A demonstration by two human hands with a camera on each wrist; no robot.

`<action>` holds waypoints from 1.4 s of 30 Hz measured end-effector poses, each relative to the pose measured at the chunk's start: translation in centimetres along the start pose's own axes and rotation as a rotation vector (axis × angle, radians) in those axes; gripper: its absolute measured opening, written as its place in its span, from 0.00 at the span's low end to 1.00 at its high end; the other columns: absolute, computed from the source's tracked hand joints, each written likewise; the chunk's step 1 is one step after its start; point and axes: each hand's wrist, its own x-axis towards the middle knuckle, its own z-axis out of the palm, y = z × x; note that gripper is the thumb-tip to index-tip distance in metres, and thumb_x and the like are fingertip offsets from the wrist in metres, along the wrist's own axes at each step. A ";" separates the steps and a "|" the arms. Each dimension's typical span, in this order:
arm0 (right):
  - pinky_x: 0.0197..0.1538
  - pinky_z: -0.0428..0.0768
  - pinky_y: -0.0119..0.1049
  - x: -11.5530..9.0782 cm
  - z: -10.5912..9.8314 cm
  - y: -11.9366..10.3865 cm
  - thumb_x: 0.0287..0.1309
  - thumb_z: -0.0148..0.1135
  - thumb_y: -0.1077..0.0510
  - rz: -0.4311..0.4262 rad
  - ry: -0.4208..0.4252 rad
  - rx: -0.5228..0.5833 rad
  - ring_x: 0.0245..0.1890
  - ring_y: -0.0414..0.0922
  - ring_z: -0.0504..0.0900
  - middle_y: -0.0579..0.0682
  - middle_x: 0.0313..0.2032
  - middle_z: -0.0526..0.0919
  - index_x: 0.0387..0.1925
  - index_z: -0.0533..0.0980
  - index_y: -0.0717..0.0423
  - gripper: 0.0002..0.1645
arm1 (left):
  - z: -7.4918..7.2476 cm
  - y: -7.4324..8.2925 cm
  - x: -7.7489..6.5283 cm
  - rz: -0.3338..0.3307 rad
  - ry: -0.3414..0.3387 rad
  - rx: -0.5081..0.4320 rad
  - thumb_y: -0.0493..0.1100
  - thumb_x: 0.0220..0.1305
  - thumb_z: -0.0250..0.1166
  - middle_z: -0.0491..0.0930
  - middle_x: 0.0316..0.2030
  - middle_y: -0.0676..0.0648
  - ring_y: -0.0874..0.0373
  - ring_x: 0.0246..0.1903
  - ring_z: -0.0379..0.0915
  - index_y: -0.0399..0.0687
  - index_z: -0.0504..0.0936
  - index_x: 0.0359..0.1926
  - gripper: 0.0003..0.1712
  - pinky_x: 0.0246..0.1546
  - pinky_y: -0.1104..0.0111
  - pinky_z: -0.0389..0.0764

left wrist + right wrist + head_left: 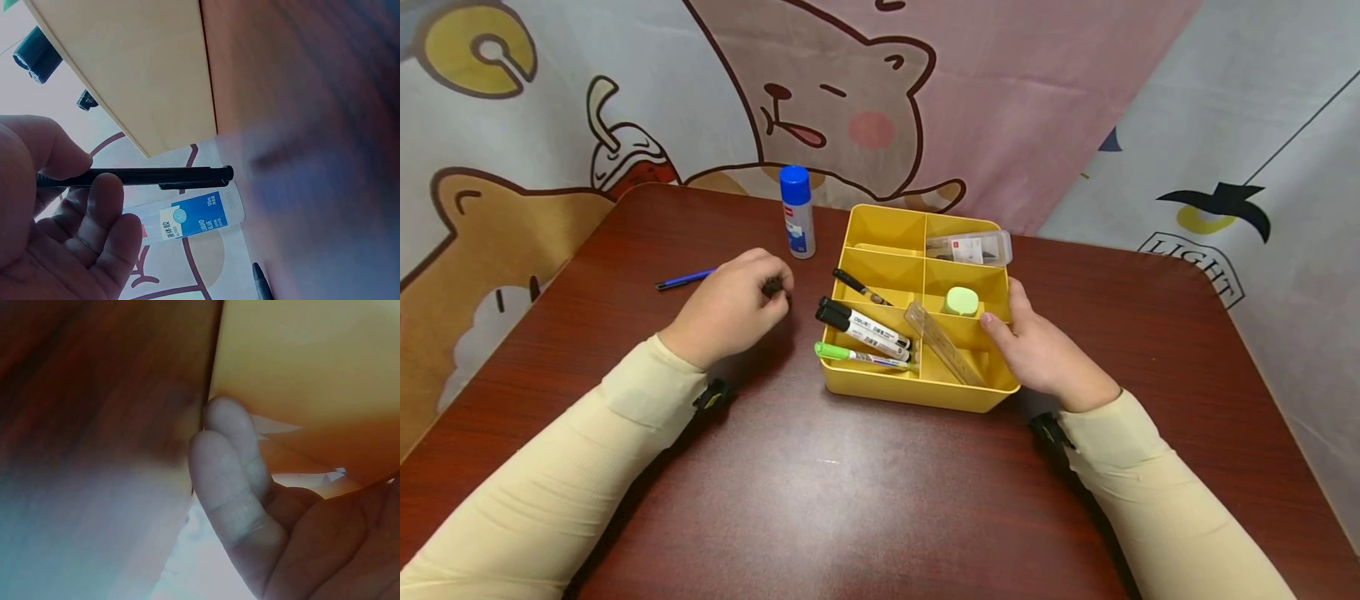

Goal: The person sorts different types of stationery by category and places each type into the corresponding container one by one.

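Observation:
My left hand [733, 304] is above the table, left of a yellow compartment box [917, 398]. Between its thumb and fingers it pinches a black pen [134, 177] with a clip, seen best in the left wrist view. From the head view that pen is mostly hidden by the hand. My right hand [1045, 346] holds the box's right wall, thumb over the rim and fingers along the outside. Inside the box are black-capped markers [865, 327], a green highlighter [857, 357], a black pen [859, 285], a clear ruler [943, 343], a pale green rounded item [961, 302] and a clear case [970, 249].
A glue bottle [797, 212] with a blue cap stands behind the left hand, left of the box. Beyond that hand lies a blue pen [685, 279] on the brown table [850, 500]. A cartoon-printed cloth [1000, 108] hangs along the back edge.

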 end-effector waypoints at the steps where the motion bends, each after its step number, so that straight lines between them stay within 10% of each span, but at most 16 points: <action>1: 0.70 0.70 0.67 0.0 0.0 0.0 0.81 0.38 0.36 0.000 0.001 0.000 0.68 0.69 0.76 0.73 0.72 0.68 0.83 0.30 0.53 0.48 | 0.0 0.0 0.0 0.002 0.000 -0.002 0.36 0.66 0.64 0.80 0.44 0.46 0.51 0.39 0.75 0.44 0.82 0.42 0.04 0.42 0.58 0.77; 19: 0.71 0.69 0.67 0.0 -0.3 0.0 0.80 0.38 0.35 -0.023 0.011 -0.009 0.68 0.68 0.75 0.73 0.72 0.68 0.83 0.30 0.52 0.48 | 0.5 0.1 0.0 0.035 -0.126 0.028 0.35 0.68 0.65 0.80 0.47 0.44 0.50 0.45 0.77 0.43 0.83 0.45 0.06 0.52 0.54 0.81; 42: 0.71 0.69 0.67 0.0 -0.1 0.2 0.80 0.38 0.35 -0.009 0.001 -0.003 0.69 0.68 0.75 0.73 0.72 0.67 0.83 0.30 0.55 0.49 | 0.8 0.5 -0.3 0.058 -0.071 -0.039 0.39 0.68 0.65 0.81 0.49 0.46 0.51 0.48 0.78 0.44 0.84 0.46 0.08 0.56 0.53 0.80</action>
